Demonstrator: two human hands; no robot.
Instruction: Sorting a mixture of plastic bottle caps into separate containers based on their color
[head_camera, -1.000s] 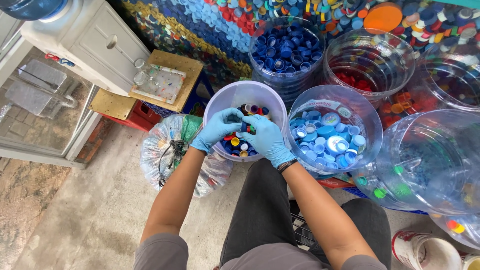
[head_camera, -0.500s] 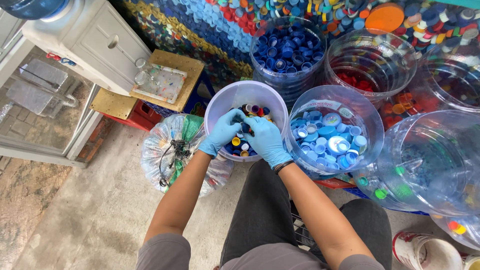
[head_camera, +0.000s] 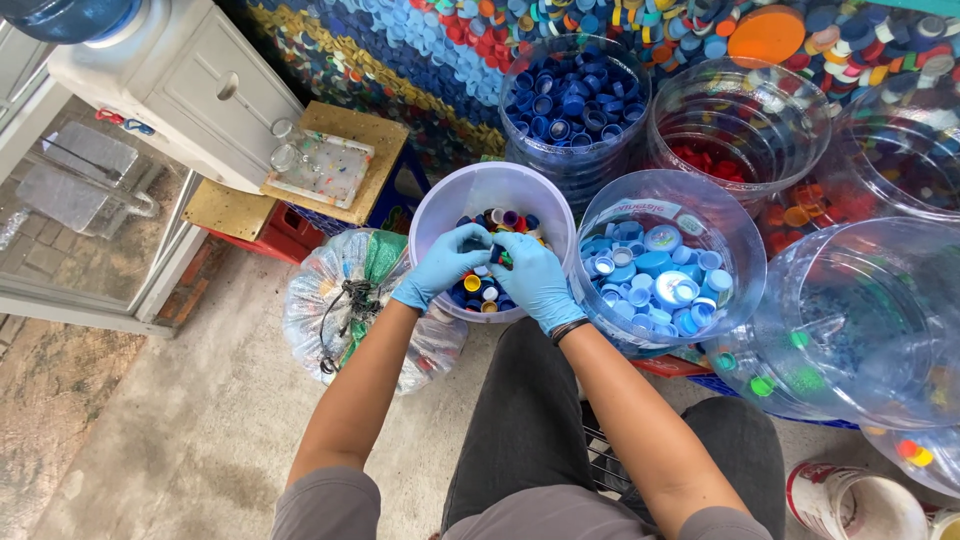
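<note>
Over the white bucket (head_camera: 440, 215) of mixed-coloured bottle caps (head_camera: 484, 290), both hands in light blue gloves meet above its middle. Left hand (head_camera: 443, 265) and right hand (head_camera: 532, 280) have their fingertips pressed together on a small cap between them, its colour too hidden to tell; the left grip is pinched on it, and the right grip is curled closed against the same spot. A dark band sits on the right wrist.

Just beside the bucket on the right stands a clear plastic tub of light blue caps (head_camera: 655, 275), touching its rim. Behind it is a tub of dark blue caps (head_camera: 570, 100), and further right a tub with red caps (head_camera: 725, 150) low inside. A large clear jug (head_camera: 850, 330) lies near the right forearm. Left of the bucket, on the concrete floor, rests a knotted clear plastic bag (head_camera: 345, 300). A wall of caps (head_camera: 420, 50) runs behind the tubs.
</note>
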